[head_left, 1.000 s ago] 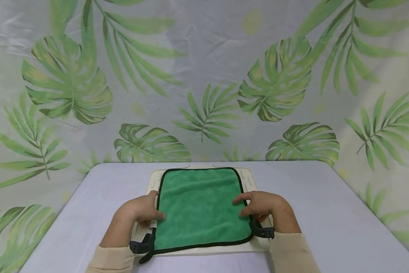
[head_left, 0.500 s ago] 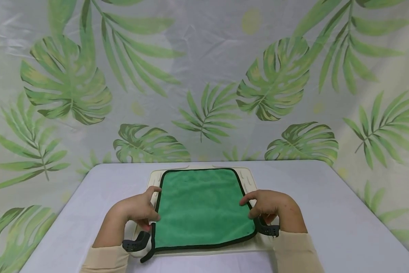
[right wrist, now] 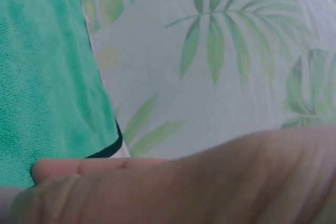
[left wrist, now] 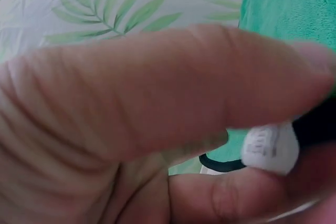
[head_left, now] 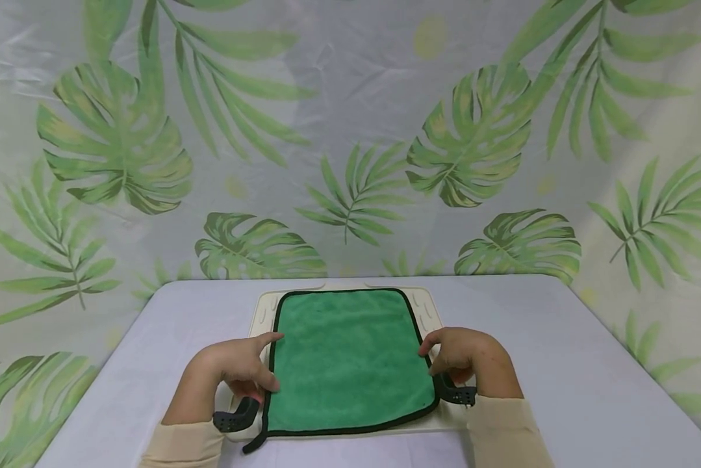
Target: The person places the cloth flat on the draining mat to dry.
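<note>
A green plush towel [head_left: 350,357] with black trim lies spread almost flat over a cream tray [head_left: 431,315]. On its left edge my left hand [head_left: 238,364] holds the cloth, the thumb on top and the index finger stretched along the border. The left wrist view shows the black trim and a white label [left wrist: 270,149] between thumb and a lower finger. My right hand [head_left: 460,350] grips the right edge with bent index finger and thumb; its other fingers are mostly hidden. A black loop [head_left: 254,444] sticks out at the near left corner.
The white-covered table [head_left: 537,325] extends to both sides of the tray. Behind it hangs a leaf-patterned curtain [head_left: 362,117]. Dark wrist mounts [head_left: 236,416] sit at both wrists, near the towel's sides.
Both hands have moved outward, the left one leftward and the right one rightward. The ridges across the towel have smoothed out, and its right edge has shifted slightly right.
</note>
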The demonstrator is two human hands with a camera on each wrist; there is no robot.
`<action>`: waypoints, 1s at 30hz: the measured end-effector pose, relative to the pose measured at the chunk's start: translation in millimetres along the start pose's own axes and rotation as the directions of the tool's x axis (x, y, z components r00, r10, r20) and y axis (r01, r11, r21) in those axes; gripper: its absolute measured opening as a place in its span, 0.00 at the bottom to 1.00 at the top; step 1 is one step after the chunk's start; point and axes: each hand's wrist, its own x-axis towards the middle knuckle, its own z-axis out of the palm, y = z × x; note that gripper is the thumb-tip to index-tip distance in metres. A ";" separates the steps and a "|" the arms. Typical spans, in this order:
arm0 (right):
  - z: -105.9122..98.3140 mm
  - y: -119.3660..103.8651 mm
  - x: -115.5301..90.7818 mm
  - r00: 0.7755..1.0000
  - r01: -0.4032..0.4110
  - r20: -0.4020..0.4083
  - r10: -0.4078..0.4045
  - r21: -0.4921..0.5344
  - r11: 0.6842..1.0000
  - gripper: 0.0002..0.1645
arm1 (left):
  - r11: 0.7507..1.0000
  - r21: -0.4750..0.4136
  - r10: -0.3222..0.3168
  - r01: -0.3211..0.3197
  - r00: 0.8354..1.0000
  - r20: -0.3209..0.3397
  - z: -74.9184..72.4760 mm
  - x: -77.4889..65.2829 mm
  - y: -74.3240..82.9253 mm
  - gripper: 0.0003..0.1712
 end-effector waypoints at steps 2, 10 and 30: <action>-0.4 -0.7 -1.5 1.000 -0.008 -0.012 0.008 -0.006 1.000 0.19 | 1.000 0.018 -0.005 0.005 1.000 -0.001 0.1 -0.3 0.6 0.59; -2.4 -1.2 -2.3 1.000 -0.002 -0.022 0.003 0.034 0.999 0.20 | 1.000 0.028 -0.006 0.007 0.999 -0.042 -0.3 -1.4 2.2 0.56; 6.3 -4.9 27.1 0.911 0.327 -0.241 -0.334 -0.070 0.943 0.27 | 0.949 0.295 0.220 -0.115 0.910 -0.352 -1.4 10.5 2.0 0.41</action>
